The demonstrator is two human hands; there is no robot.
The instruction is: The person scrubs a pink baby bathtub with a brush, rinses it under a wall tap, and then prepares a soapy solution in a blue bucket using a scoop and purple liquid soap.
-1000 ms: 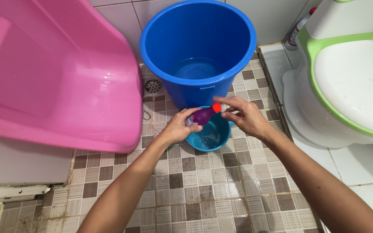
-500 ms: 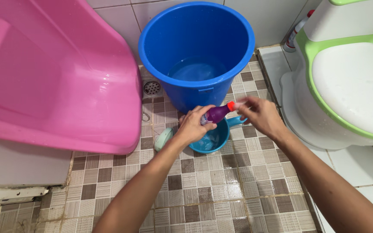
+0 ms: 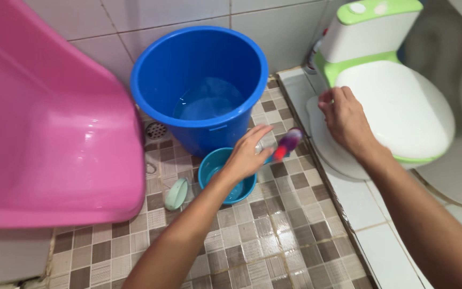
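Observation:
My left hand (image 3: 248, 155) grips a small purple bottle (image 3: 289, 143) with a red cap. The bottle is blurred and tilted, cap end down, above the tiled floor just right of a small teal dipper (image 3: 213, 162). A blue bucket (image 3: 209, 140) with water in it stands right behind the dipper. My right hand (image 3: 346, 120) is apart from the bottle, fingers curled, over the front edge of a white toilet with a green rim (image 3: 402, 101). Nothing shows in that hand.
A big pink tub (image 3: 54, 134) leans over the left side. A mint-green oval object (image 3: 176, 194) lies on the checked floor tiles beside the dipper. A floor drain (image 3: 155, 130) sits left of the bucket. A bottle (image 3: 312, 59) stands by the wall behind the toilet.
My right hand has left the bottle's cap and moved right to the toilet. My left hand swung the bottle right, off the dipper, cap now pointing down. The view shifted right.

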